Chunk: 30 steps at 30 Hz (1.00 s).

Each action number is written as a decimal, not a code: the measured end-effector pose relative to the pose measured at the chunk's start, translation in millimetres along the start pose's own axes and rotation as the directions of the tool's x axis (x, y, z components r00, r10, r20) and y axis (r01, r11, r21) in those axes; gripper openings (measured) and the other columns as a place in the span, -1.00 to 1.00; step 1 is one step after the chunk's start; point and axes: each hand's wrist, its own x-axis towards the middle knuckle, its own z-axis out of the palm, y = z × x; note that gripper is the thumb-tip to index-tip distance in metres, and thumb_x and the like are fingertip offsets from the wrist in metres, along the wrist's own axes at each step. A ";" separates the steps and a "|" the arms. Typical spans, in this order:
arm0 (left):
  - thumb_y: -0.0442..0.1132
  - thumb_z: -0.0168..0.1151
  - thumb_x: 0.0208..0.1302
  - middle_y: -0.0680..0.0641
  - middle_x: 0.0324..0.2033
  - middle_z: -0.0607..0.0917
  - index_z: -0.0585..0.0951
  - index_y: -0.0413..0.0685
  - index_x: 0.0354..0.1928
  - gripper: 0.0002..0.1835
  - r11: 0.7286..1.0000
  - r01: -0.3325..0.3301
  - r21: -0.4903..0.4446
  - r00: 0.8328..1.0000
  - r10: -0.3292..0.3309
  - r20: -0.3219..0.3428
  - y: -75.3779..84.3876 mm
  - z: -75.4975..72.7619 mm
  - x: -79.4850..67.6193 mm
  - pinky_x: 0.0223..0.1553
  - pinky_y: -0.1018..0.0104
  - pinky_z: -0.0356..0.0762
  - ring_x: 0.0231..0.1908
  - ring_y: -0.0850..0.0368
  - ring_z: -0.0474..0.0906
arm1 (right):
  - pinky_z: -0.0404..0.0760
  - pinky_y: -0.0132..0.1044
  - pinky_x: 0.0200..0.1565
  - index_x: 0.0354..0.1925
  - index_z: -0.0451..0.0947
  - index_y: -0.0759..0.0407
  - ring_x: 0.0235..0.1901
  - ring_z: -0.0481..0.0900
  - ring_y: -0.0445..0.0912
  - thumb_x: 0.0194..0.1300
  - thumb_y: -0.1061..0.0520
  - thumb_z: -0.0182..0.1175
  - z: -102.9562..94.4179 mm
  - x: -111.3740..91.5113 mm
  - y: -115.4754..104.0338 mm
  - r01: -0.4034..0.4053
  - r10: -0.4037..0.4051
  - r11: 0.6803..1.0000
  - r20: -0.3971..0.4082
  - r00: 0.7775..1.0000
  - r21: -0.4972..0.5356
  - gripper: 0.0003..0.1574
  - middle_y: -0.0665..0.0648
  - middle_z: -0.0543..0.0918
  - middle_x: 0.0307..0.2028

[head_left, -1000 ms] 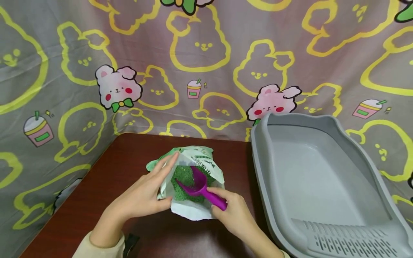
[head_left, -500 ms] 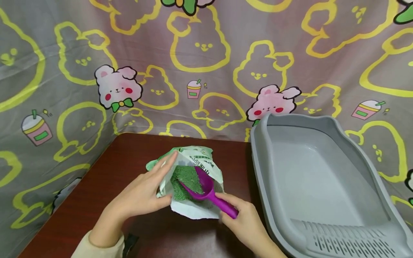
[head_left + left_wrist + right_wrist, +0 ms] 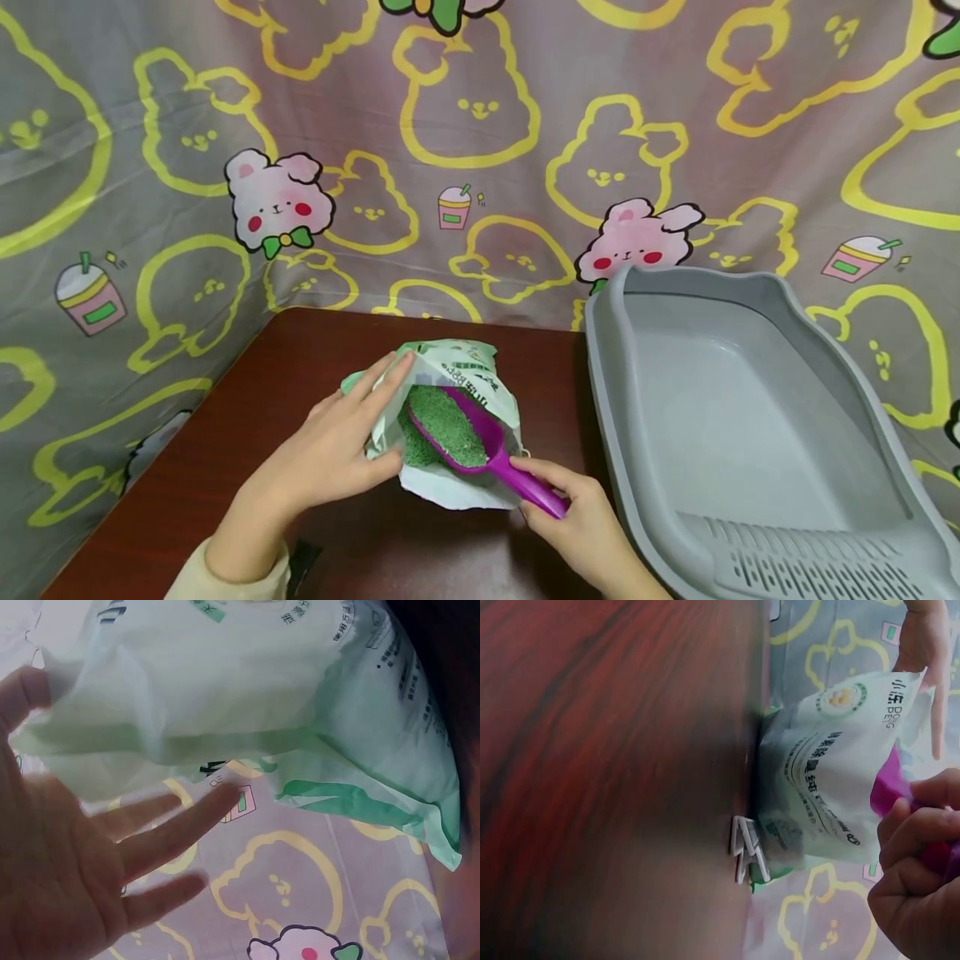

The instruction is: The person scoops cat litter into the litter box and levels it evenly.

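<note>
An opened white-and-green bag [image 3: 457, 492] of green granules stands on the table, its mouth toward me. Just inside the mouth, a purple scoop [image 3: 531, 487] carries a heap of green granules [image 3: 450, 425]. My right hand [image 3: 581, 517] grips the scoop's handle; the right wrist view shows its fingers [image 3: 907, 832] curled around it. Against the left side of the bag's mouth rests my left hand [image 3: 333, 450], fingers extended and thumb apart. In the left wrist view its fingers [image 3: 176, 836] spread out straight alongside the bag [image 3: 247, 697].
To the right stands a large grey litter box [image 3: 735, 417] with a slotted front end. White angular pieces [image 3: 748, 847] lie by the bag's base. A dark object [image 3: 303, 562] is partly hidden near my left sleeve. A patterned curtain [image 3: 480, 167] hangs behind the brown table [image 3: 247, 400].
The scoop has come back toward me and to the right with my right hand, and granules now heap in its bowl. My left hand stays at the bag's edge.
</note>
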 end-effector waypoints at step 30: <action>-0.04 0.29 0.02 0.12 0.56 0.07 -0.15 0.35 0.59 0.13 0.992 0.007 -0.122 0.994 0.007 0.108 -12.3 -2.5 5.3 -0.07 -0.03 0.51 0.41 0.03 0.28 | 0.60 -0.35 -0.49 0.11 0.66 0.04 -0.37 0.55 -0.27 0.11 0.36 0.38 -33.0 -7.5 -14.1 0.180 -0.182 0.983 0.078 0.980 0.023 -0.43 0.13 0.75 -0.12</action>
